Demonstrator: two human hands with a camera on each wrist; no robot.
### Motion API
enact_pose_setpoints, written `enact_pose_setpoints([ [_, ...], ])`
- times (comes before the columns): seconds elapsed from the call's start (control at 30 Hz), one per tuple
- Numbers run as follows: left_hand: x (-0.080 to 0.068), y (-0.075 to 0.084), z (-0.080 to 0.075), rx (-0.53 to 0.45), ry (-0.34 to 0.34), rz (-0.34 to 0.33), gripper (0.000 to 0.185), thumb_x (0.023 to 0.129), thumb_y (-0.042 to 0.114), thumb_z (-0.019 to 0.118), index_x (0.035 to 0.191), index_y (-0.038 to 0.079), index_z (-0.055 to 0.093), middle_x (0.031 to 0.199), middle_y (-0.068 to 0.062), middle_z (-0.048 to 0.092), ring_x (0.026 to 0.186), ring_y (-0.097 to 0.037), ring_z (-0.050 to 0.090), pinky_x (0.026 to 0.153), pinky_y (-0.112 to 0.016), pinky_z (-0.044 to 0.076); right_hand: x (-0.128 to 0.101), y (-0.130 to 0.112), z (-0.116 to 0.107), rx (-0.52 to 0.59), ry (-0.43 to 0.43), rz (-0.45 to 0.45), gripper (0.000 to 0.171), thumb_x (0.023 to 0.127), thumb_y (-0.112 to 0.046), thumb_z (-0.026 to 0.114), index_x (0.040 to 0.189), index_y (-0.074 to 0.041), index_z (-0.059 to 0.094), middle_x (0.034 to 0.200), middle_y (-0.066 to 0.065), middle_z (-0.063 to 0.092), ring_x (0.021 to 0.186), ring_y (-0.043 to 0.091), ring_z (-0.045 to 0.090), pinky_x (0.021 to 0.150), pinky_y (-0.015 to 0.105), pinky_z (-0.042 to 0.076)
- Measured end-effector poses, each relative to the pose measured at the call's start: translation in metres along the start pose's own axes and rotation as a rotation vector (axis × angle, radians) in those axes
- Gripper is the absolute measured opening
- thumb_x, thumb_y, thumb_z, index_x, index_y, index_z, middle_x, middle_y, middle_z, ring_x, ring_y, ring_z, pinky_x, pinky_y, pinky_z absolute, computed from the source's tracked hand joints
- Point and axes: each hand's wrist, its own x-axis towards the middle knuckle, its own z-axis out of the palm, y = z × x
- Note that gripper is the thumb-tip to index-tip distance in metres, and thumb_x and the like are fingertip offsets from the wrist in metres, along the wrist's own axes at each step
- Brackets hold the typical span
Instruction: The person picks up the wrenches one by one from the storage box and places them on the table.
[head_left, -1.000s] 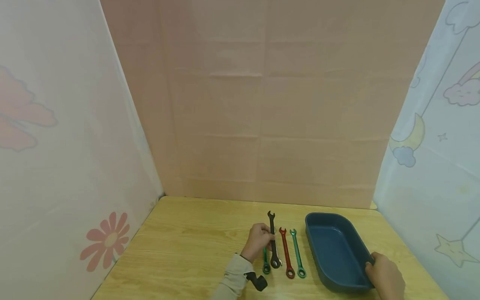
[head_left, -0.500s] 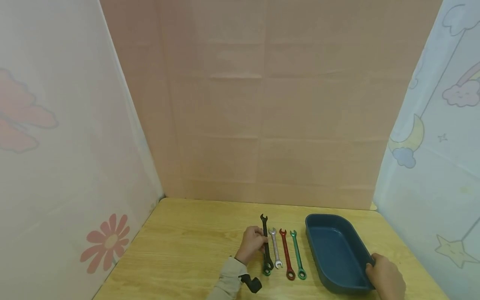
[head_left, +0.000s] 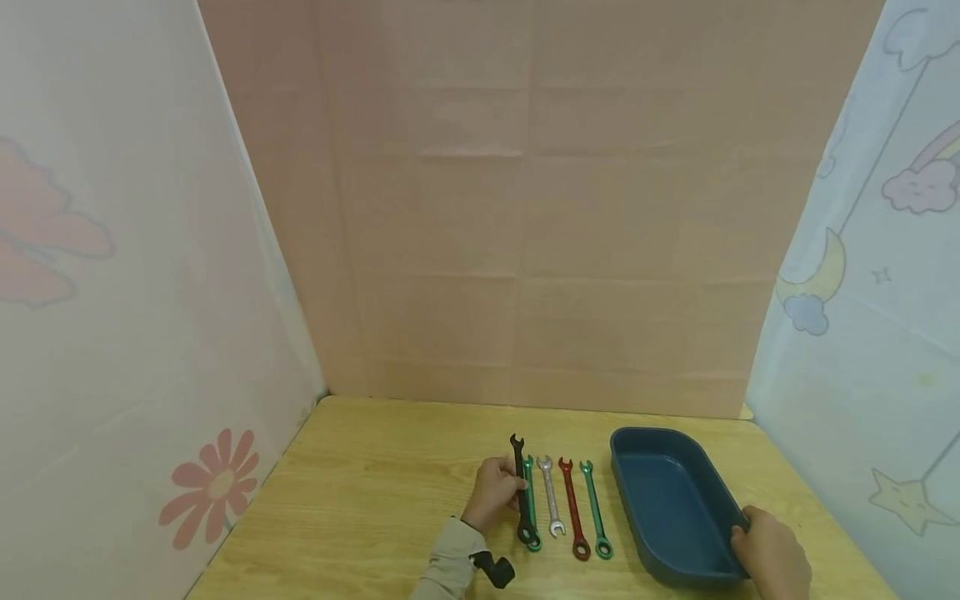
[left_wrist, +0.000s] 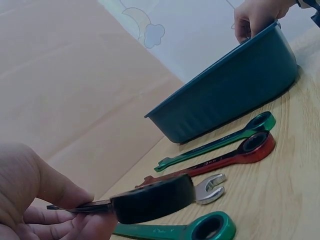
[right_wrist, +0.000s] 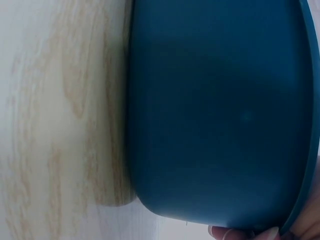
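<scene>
My left hand pinches a black wrench by its shaft, at the left end of a row of wrenches on the wooden table. In the left wrist view the black wrench's ring end hangs just above a green wrench. To its right lie the green wrench, a silver one, a red one and another green one. My right hand grips the near right corner of a dark blue tray; its fingertips curl over the rim.
Pink and patterned panels wall in the table on three sides. The tray stands just right of the wrenches, with nothing inside. Bare table lies to the left of my left hand.
My left hand has carried the black wrench leftward across the row, uncovering the silver wrench and the left green one. The right hand and tray have stayed put.
</scene>
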Motion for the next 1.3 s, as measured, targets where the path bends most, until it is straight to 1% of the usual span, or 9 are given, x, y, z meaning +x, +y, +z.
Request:
enact_pose_setpoints([
  [0.13,-0.001,-0.004,-0.001,0.022,0.007,-0.006,0.014,0.078,-0.012,0.063,0.076,0.000,0.056,0.062,-0.004,0.060,0.046,-0.010,0.053,0.043,-0.025,0.050,0.000,0.000,0.000,0.000,0.003,-0.001,0.035,0.087,-0.007,0.062,0.114,0.014,0.055,0.099,0.038,0.062,0.075,0.046,0.065,0.054,0.055,0.051],
  [0.2,-0.002,-0.005,-0.002,0.036,0.014,-0.012,0.011,0.077,-0.012,0.063,0.079,-0.002,0.059,0.063,-0.005,0.061,0.046,-0.010,0.053,0.044,-0.025,0.050,0.001,0.000,0.000,-0.004,0.002,0.001,0.034,0.087,-0.007,0.062,0.113,0.014,0.055,0.099,0.037,0.062,0.075,0.045,0.066,0.054,0.055,0.051],
  [0.27,-0.002,-0.007,-0.002,0.051,0.024,-0.020,0.009,0.077,-0.011,0.063,0.080,-0.003,0.059,0.063,-0.005,0.061,0.046,-0.010,0.054,0.043,-0.026,0.050,0.001,0.000,0.000,-0.007,0.001,0.004,0.038,0.087,-0.007,0.062,0.116,0.015,0.053,0.102,0.039,0.062,0.077,0.047,0.066,0.055,0.055,0.052],
  [0.43,-0.002,-0.010,-0.005,0.098,0.035,-0.032,0.012,0.077,-0.010,0.063,0.077,0.001,0.058,0.061,-0.003,0.058,0.045,-0.010,0.052,0.042,-0.024,0.049,0.000,0.000,0.001,-0.011,0.001,0.008,0.044,0.087,-0.008,0.063,0.122,0.017,0.050,0.107,0.041,0.060,0.080,0.050,0.065,0.056,0.056,0.052],
  [0.57,-0.002,-0.013,-0.008,0.130,0.041,-0.023,0.013,0.075,-0.011,0.062,0.073,0.001,0.057,0.057,-0.001,0.054,0.043,-0.009,0.049,0.039,-0.022,0.045,0.000,-0.002,0.000,-0.005,0.003,0.014,0.042,0.087,-0.007,0.063,0.120,0.016,0.051,0.104,0.039,0.062,0.078,0.048,0.066,0.055,0.055,0.052],
  [0.77,-0.006,-0.015,-0.011,0.142,0.050,-0.064,0.013,0.074,-0.011,0.062,0.074,0.002,0.059,0.054,-0.001,0.052,0.040,-0.008,0.049,0.038,-0.021,0.044,0.000,-0.003,0.000,-0.008,-0.003,0.032,0.042,0.087,-0.007,0.064,0.120,0.016,0.051,0.104,0.038,0.062,0.078,0.048,0.066,0.055,0.055,0.052],
  [0.97,-0.007,-0.016,-0.011,0.138,0.045,-0.101,0.017,0.074,-0.012,0.064,0.073,0.002,0.057,0.052,-0.001,0.051,0.036,-0.007,0.048,0.036,-0.021,0.044,0.001,-0.003,0.000,-0.012,-0.001,0.038,0.044,0.087,-0.007,0.064,0.121,0.016,0.051,0.105,0.039,0.061,0.079,0.048,0.066,0.056,0.056,0.052],
  [1.23,-0.004,-0.020,-0.011,0.201,0.035,-0.076,0.019,0.074,-0.013,0.067,0.070,0.003,0.057,0.052,-0.001,0.053,0.037,-0.006,0.050,0.037,-0.021,0.046,0.000,-0.003,0.000,-0.007,0.012,0.026,0.037,0.087,-0.006,0.064,0.115,0.015,0.054,0.098,0.036,0.063,0.076,0.045,0.066,0.055,0.054,0.052],
  [1.3,-0.004,-0.021,-0.011,0.215,0.032,-0.062,0.019,0.073,-0.013,0.066,0.068,0.003,0.057,0.051,-0.001,0.053,0.036,-0.005,0.050,0.037,-0.022,0.047,0.000,-0.003,0.000,-0.005,0.005,0.028,0.037,0.087,-0.007,0.064,0.116,0.014,0.054,0.100,0.037,0.063,0.077,0.047,0.066,0.056,0.055,0.052],
])
